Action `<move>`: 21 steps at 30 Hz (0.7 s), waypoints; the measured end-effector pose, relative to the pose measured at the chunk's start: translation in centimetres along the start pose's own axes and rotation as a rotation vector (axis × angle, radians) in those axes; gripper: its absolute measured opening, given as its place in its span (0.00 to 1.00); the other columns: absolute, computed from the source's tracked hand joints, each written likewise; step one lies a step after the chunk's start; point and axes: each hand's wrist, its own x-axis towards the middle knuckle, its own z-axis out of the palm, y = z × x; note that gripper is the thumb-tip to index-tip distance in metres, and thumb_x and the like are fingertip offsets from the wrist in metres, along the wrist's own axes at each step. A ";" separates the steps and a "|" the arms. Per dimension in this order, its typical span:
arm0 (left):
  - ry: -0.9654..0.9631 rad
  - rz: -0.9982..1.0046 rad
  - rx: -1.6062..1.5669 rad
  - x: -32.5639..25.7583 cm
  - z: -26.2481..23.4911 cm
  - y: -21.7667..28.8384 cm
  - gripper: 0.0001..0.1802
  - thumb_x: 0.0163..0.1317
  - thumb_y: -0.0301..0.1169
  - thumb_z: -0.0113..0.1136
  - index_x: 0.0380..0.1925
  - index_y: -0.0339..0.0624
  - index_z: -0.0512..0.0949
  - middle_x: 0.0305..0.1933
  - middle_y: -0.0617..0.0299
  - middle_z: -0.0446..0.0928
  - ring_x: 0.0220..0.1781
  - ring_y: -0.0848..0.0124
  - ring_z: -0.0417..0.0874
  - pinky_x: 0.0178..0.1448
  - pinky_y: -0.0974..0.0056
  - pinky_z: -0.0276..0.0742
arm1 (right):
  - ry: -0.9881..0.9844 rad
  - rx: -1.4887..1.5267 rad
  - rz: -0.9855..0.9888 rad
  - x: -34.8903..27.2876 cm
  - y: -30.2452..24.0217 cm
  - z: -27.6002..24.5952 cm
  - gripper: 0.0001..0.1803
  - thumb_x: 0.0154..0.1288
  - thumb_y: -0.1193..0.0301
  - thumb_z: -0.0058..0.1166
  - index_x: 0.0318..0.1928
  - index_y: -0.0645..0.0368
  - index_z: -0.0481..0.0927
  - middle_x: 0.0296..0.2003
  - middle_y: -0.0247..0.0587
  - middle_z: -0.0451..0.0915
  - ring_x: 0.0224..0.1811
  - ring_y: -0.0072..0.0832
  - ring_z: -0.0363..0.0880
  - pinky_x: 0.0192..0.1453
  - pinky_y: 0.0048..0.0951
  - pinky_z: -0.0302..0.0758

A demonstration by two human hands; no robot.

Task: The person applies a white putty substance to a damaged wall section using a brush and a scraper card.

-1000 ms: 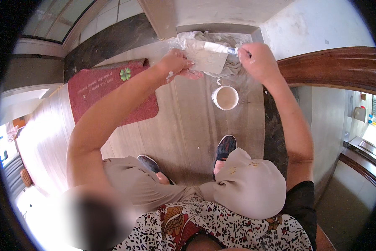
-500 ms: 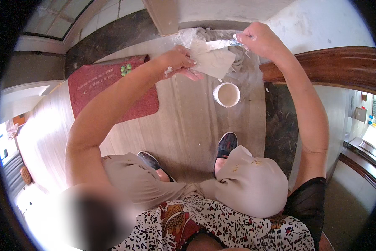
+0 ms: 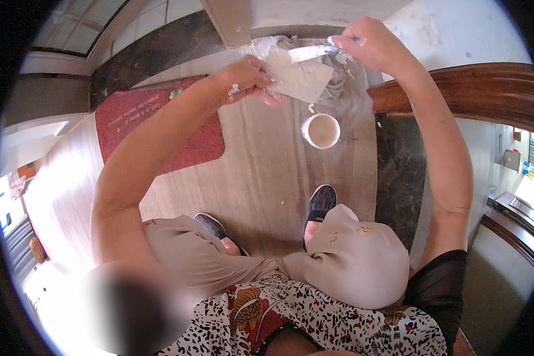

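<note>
Fingers (image 3: 345, 43) of the right hand (image 3: 374, 46) grip a white-coated scraper (image 3: 308, 54) over a pale board (image 3: 305, 81), held at its left edge by the left hand (image 3: 250, 80) near twelve o'clock.

White smears mark both hands; whether blade meets board is unclear. Crumpled sheeting (image 3: 339, 86) shows past the board toward three o'clock; a white tub (image 3: 323, 131) stands at five, a red mat (image 3: 160, 133) at eight from the left hand.
</note>
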 end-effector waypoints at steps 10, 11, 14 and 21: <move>0.012 0.023 0.033 0.3 -0.5 -0.4 0.12 0.53 0.23 0.47 0.36 0.22 0.67 0.34 0.45 0.73 0.32 0.59 0.78 0.34 0.62 0.78 | -0.026 -0.105 0.017 -0.8 0.6 -0.7 0.19 0.52 0.63 0.47 0.15 0.68 0.71 0.08 0.43 0.62 0.12 0.29 0.58 0.19 0.28 0.58; 0.020 0.019 0.045 0.2 -0.5 -0.2 0.12 0.53 0.23 0.47 0.36 0.23 0.67 0.34 0.45 0.73 0.32 0.59 0.78 0.34 0.62 0.78 | -0.024 -0.104 0.016 -1.1 0.1 -1.1 0.19 0.52 0.63 0.47 0.15 0.68 0.71 0.08 0.43 0.62 0.12 0.29 0.58 0.19 0.28 0.58; -0.001 0.020 0.045 0.1 -0.8 0.1 0.12 0.52 0.20 0.45 0.37 0.21 0.66 0.34 0.44 0.72 0.32 0.57 0.78 0.34 0.61 0.78 | -0.010 0.017 0.010 -1.3 -1.1 -1.4 0.19 0.52 0.63 0.46 0.15 0.68 0.71 0.09 0.45 0.63 0.12 0.31 0.58 0.19 0.30 0.58; 0.016 0.020 0.075 0.3 -1.2 0.0 0.11 0.51 0.17 0.45 0.35 0.21 0.66 0.34 0.45 0.72 0.31 0.56 0.78 0.34 0.59 0.78 | -0.045 -0.075 -0.079 -1.3 0.2 -2.0 0.18 0.51 0.65 0.47 0.16 0.69 0.69 0.09 0.47 0.61 0.12 0.33 0.57 0.19 0.32 0.56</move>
